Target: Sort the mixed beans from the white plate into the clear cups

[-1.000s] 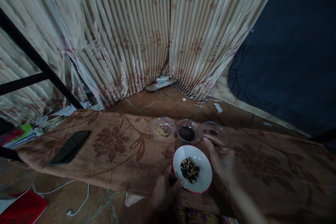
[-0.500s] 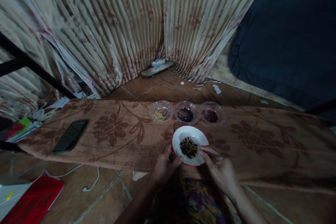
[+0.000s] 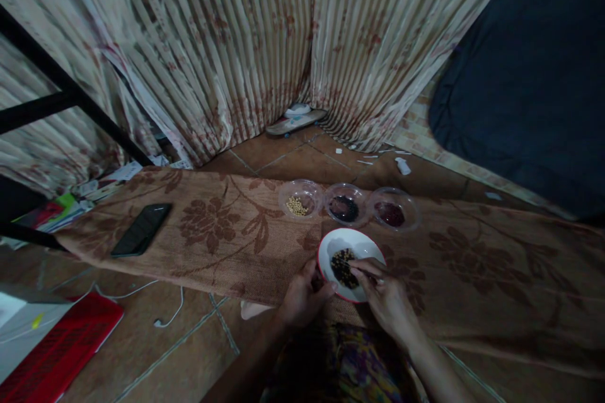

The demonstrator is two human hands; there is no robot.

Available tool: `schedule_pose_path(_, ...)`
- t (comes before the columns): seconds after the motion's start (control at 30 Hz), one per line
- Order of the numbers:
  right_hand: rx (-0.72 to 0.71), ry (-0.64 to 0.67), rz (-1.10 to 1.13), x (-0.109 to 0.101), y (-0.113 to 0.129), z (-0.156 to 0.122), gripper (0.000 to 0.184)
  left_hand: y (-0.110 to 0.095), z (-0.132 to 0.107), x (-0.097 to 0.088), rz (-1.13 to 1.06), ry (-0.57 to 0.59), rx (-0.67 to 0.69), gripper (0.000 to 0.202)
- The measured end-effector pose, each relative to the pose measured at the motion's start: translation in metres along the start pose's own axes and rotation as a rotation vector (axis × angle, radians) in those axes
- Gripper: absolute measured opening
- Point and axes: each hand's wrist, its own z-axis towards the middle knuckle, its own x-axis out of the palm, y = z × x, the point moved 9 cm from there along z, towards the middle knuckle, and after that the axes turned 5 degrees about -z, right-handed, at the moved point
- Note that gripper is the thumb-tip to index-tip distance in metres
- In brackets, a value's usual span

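A white bowl with a red rim sits near the cloth's front edge. Mixed black and pale yellow beans lie in it. My left hand grips the bowl's left rim, thumb on the near edge. Over the bowl's right side, my right hand is closed on thin tweezers, their tips among the beans. Behind the bowl, three clear plastic cups stand in a row: the left holds yellow beans, the middle black beans, the right dark red beans.
A brown flowered cloth covers the long low table, with a black phone at its left. White earphones and a red bag are on the tiled floor. A skateboard lies beneath the striped curtains.
The whole view has shifted, so the table's things appear farther right. My right hand has reached farther over the bowl, its fingers closer to the beans. The left hand keeps its grip.
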Motion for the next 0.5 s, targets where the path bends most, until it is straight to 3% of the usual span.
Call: schedule_pose_path(0.5, -0.014, -0.022, -0.047, 0.0012, -0.001, 0.0035, 0.031, 0.0018, -0.0004, -0.003, -0.019, -0.031, 0.003, 0.054)
